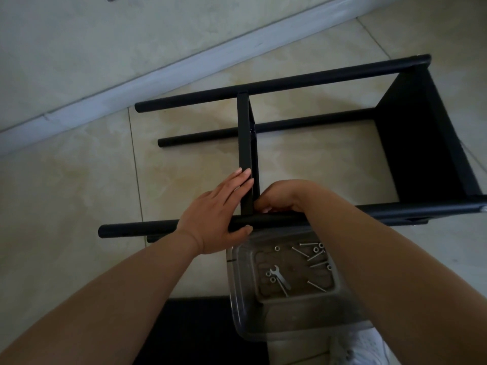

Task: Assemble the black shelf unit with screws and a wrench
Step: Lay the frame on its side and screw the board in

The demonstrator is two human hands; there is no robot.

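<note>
The black shelf unit (411, 143) lies on its side on the tiled floor, its round legs pointing left. A black middle shelf panel (246, 143) stands on edge between the legs. My left hand (218, 214) lies with straight fingers along that panel's near end, thumb under the nearest leg (137, 229). My right hand (282, 196) is curled at the joint where panel meets leg, fingertips hidden; what it pinches cannot be made out. A clear plastic tub (237, 299) just below holds a small wrench (280, 279), several screws (315, 255) and nuts.
A pale wall skirting (131, 83) runs diagonally across the upper left. A black flat panel (195, 330) lies on the floor at the bottom, under my arms. A white shoe (361, 349) shows at the bottom right edge.
</note>
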